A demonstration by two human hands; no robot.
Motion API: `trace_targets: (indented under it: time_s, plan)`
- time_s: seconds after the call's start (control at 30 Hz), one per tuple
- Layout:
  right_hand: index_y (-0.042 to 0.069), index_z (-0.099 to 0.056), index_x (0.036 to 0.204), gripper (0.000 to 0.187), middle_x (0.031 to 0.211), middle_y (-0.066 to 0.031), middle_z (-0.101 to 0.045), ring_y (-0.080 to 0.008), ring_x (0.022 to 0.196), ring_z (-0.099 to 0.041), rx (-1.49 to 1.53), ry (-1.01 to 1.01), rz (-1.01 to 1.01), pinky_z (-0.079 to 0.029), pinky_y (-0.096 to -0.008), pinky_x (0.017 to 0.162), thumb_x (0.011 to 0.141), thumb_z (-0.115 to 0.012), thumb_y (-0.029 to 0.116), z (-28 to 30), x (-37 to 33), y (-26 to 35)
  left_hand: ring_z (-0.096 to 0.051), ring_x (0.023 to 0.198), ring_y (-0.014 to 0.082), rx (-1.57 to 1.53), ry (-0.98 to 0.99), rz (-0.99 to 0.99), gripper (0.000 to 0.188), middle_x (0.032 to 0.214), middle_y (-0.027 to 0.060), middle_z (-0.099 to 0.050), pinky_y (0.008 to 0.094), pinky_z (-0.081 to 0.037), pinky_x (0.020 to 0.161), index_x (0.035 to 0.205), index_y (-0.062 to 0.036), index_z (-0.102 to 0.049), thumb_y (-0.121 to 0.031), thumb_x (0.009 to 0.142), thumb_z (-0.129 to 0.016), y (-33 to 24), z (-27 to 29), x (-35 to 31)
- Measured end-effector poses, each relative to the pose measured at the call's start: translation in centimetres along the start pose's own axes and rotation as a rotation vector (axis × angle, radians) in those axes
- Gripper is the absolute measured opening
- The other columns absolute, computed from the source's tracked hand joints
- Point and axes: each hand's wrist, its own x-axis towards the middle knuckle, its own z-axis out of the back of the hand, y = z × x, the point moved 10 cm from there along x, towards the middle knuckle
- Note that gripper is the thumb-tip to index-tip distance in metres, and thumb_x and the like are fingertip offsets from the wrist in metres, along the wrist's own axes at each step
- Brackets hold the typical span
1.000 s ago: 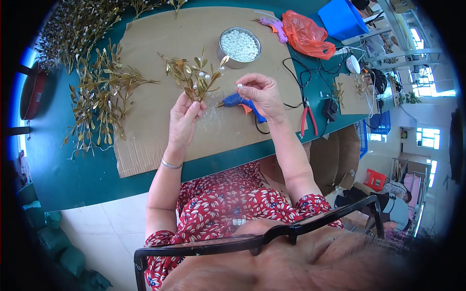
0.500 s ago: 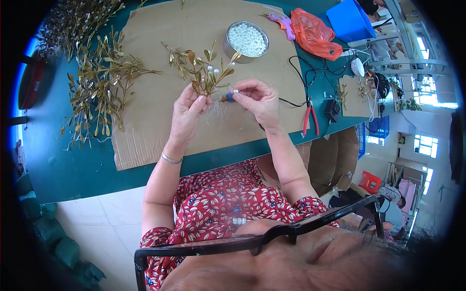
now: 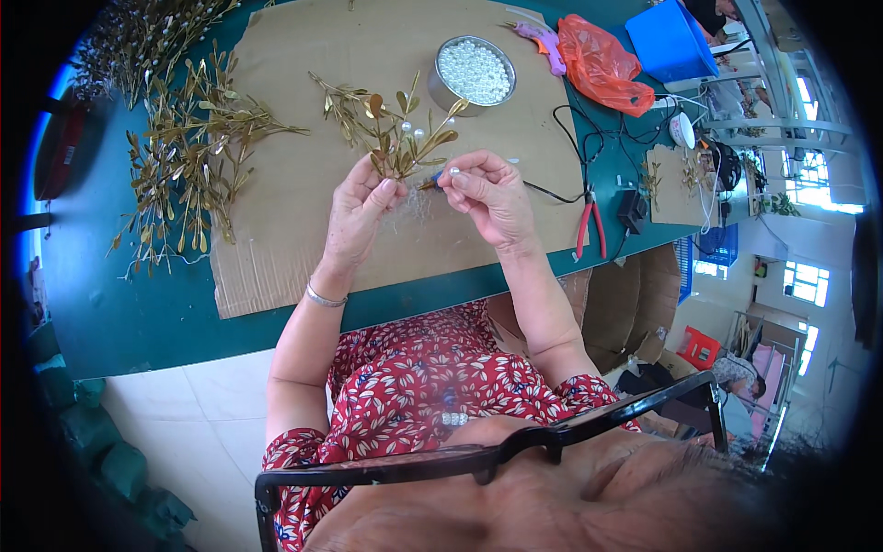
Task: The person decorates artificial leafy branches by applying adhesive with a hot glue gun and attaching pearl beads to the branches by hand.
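My left hand [image 3: 354,216] is closed on the stem of a gold artificial leaf sprig [image 3: 397,158]. A few white pearl beads [image 3: 407,127] sit among its leaves. My right hand [image 3: 501,201], just to the right, pinches a single pearl bead [image 3: 454,171] between thumb and fingers, apart from the sprig. Partly hidden between the hands lies a blue, pointed tool [image 3: 430,182], with thin glue-like strings [image 3: 411,208] around it. Beyond my right hand stands a round metal tin [image 3: 451,97] filled with pearl beads [image 3: 474,71].
Cardboard [image 3: 276,202] covers part of the green table [image 3: 129,317]. Gold sprigs [image 3: 189,156] are heaped at left. At right lie a purple glue gun [image 3: 543,41], a red plastic bag [image 3: 593,64], a blue bin [image 3: 670,41], red-handled pliers [image 3: 590,225] and black cords [image 3: 575,138].
My right hand has shifted slightly with the pearl bead, which now sits a little farther right of the blue tool. My left hand keeps its hold on the sprig.
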Motion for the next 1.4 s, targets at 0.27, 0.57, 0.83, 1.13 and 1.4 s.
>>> trace_targets:
  time_s: [0.27, 0.57, 0.83, 1.13, 1.4]
  plan:
    - [0.001, -0.065, 0.094, 0.015, 0.075, -0.0053, -0.060, -0.0085, 0.058, -0.046, 0.146, 0.066, -0.023, -0.033, -0.0209, 0.049, 0.079, -0.067, 0.004, -0.3, 0.0, -1.2, -0.046, 0.074, 0.0076, 0.025, 0.009, -0.014, 0.035, 0.086, 0.0036, -0.057, 0.0206, -0.037, 0.068, 0.123, -0.0002, -0.046, -0.011, 0.091, -0.053, -0.3, -0.2, 0.0]
    - [0.002, -0.065, 0.092, 0.019, 0.073, -0.0009, -0.060, -0.0036, 0.056, -0.047, -0.066, -0.075, 0.121, -0.032, -0.0179, 0.046, 0.075, -0.070, -0.002, -0.1, -0.2, -0.8, -0.046, 0.074, 0.0072, 0.026, 0.017, -0.017, 0.038, 0.086, 0.0024, -0.057, 0.0203, -0.036, 0.068, 0.127, 0.0006, -0.044, -0.010, 0.091, -0.053, -0.6, -0.6, -0.1]
    - [0.003, -0.067, 0.091, 0.021, 0.072, 0.0017, -0.059, -0.0024, 0.056, -0.046, -0.155, -0.109, 0.135, -0.033, -0.0163, 0.046, 0.072, -0.073, -0.001, -0.7, -0.1, -0.3, -0.047, 0.076, 0.0069, 0.011, 0.017, -0.010, 0.043, 0.089, 0.0018, -0.057, 0.0195, -0.037, 0.067, 0.130, 0.0005, -0.041, -0.009, 0.091, -0.053, -0.4, -0.5, -0.2]
    - [0.002, -0.067, 0.091, 0.022, 0.071, 0.0028, -0.057, -0.0026, 0.056, -0.046, -0.181, -0.108, 0.144, -0.034, -0.0155, 0.048, 0.070, -0.074, -0.002, -0.6, -0.1, -0.3, -0.054, 0.084, 0.0082, 0.062, 0.029, -0.018, 0.048, 0.096, 0.0036, -0.058, 0.0210, -0.043, 0.073, 0.134, 0.0011, -0.037, -0.012, 0.091, -0.055, -0.3, -0.3, -0.2]
    - [0.000, -0.067, 0.090, 0.021, 0.079, 0.0007, -0.058, -0.0045, 0.066, -0.052, -0.282, -0.098, 0.217, -0.042, -0.0172, 0.058, 0.071, -0.072, -0.005, -0.8, -0.2, 0.4, -0.054, 0.086, 0.0090, 0.100, 0.047, -0.040, 0.048, 0.098, 0.0052, -0.058, 0.0220, -0.045, 0.076, 0.134, 0.0009, -0.036, -0.009, 0.091, -0.054, -0.2, -0.2, 0.0]
